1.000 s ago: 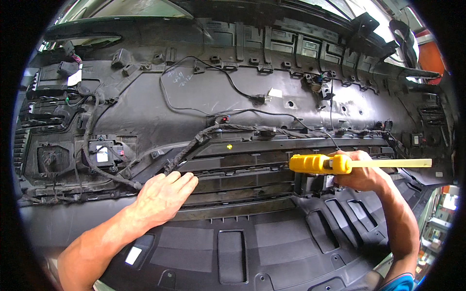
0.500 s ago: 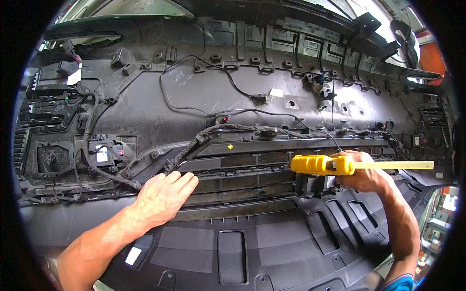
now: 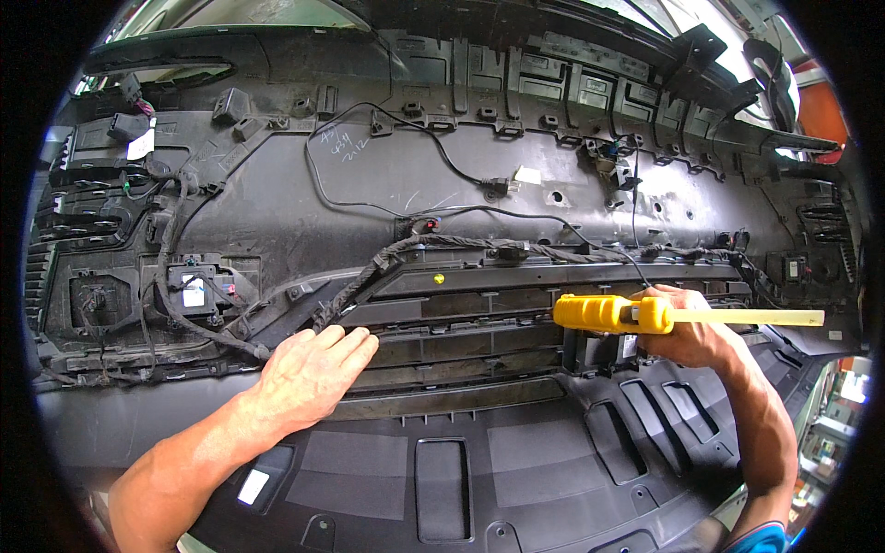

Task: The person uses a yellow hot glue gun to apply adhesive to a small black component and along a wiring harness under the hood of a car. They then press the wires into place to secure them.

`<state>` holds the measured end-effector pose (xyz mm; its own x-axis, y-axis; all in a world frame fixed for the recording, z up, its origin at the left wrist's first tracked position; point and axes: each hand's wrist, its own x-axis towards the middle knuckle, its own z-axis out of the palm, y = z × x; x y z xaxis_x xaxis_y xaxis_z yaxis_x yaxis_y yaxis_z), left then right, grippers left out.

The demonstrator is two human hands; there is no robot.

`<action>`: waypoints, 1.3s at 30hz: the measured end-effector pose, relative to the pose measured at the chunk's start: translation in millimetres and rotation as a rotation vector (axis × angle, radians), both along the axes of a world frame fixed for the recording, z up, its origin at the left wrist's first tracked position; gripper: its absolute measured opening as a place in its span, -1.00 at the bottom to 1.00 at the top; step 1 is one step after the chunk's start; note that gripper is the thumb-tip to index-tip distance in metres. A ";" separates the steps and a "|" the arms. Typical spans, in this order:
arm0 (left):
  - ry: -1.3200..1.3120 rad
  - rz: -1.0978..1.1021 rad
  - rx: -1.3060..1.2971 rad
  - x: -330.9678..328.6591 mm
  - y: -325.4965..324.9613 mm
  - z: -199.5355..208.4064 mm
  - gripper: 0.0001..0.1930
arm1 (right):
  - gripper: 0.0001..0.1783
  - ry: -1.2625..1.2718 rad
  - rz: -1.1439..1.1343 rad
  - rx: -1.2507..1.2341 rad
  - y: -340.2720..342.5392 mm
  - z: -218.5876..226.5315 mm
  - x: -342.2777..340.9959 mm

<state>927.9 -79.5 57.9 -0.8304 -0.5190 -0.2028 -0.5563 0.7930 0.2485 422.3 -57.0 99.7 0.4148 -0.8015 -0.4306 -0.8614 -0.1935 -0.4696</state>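
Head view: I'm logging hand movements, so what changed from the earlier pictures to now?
Very little: the yellow glue gun appears a touch farther right and lower, but the whole view shifted slightly too. Nothing was taken hold of or let go. The right hand keeps its grip; the left hand stays put.

A yellow hot-glue gun is held roughly level over the right part of a slatted black grille, a straight, pale yellow glue stick jutting from its right end. The black plastic bumper cover stretches across the view, inner side showing, scuffed, with the grille near its middle.
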 end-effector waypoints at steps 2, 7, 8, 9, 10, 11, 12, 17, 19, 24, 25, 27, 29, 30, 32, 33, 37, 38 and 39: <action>-0.003 0.000 0.003 -0.3 -0.1 0.2 -0.52 | -0.54 0.005 -0.006 0.010 0.1 1.0 1.2; -0.007 -0.001 0.007 0.1 -0.3 1.0 -0.51 | -0.57 0.025 -0.033 0.027 1.2 1.8 3.1; -0.006 -0.002 0.002 0.2 -0.2 0.8 -0.51 | -0.58 0.021 -0.024 0.010 1.0 1.0 3.2; -0.004 -0.004 -0.003 0.3 -0.2 0.6 -0.51 | -0.58 0.016 -0.014 -0.007 1.0 0.2 3.3; -0.003 -0.002 -0.003 0.3 -0.2 0.3 -0.51 | -0.58 0.006 -0.022 -0.007 1.2 -0.5 3.4; -0.003 -0.006 -0.007 0.4 -0.2 0.1 -0.51 | -0.58 -0.005 -0.030 -0.008 1.5 -1.0 3.7; -0.004 -0.006 -0.007 0.4 -0.3 0.0 -0.51 | -0.58 -0.016 -0.037 -0.008 1.7 -1.3 3.9; -0.019 -0.002 0.004 0.1 -0.3 0.9 -0.50 | -0.60 0.004 -0.043 -0.008 1.8 1.6 5.8; -0.022 -0.001 0.005 -0.1 -0.4 1.1 -0.50 | -0.61 0.001 -0.041 -0.017 1.6 2.3 6.8; -0.020 0.000 0.004 -0.3 -0.4 0.7 -0.49 | -0.62 0.001 -0.040 -0.019 2.5 2.8 8.0; -0.019 0.001 0.003 -0.3 -0.4 0.6 -0.48 | -0.62 0.004 -0.045 -0.013 2.4 2.9 8.1; -0.020 -0.001 0.003 0.0 -0.4 0.6 -0.48 | -0.63 0.033 -0.053 0.012 2.0 3.1 8.6; -0.016 -0.002 0.003 0.2 -0.5 0.5 -0.47 | -0.68 -0.033 -0.015 -0.079 1.1 2.9 9.6; -0.012 -0.002 0.002 0.1 -0.6 0.4 -0.47 | -0.70 -0.030 0.013 -0.109 0.8 3.0 10.1; -0.006 -0.002 0.000 0.0 -0.6 0.3 -0.47 | -0.70 -0.041 -0.004 -0.117 0.9 3.0 11.0; -0.004 -0.001 -0.002 0.0 -0.6 0.3 -0.47 | -0.70 -0.035 -0.008 -0.117 1.2 3.0 11.1; -0.007 0.002 0.002 0.1 -0.5 0.7 -0.47 | -0.64 0.021 -0.068 -0.007 3.3 3.8 8.7; -0.004 0.001 -0.002 0.2 -0.4 0.7 -0.47 | -0.63 0.011 -0.064 -0.015 3.4 2.1 8.7; -0.001 0.000 -0.007 0.2 -0.4 0.5 -0.47 | -0.62 0.018 -0.057 -0.016 3.8 1.2 8.3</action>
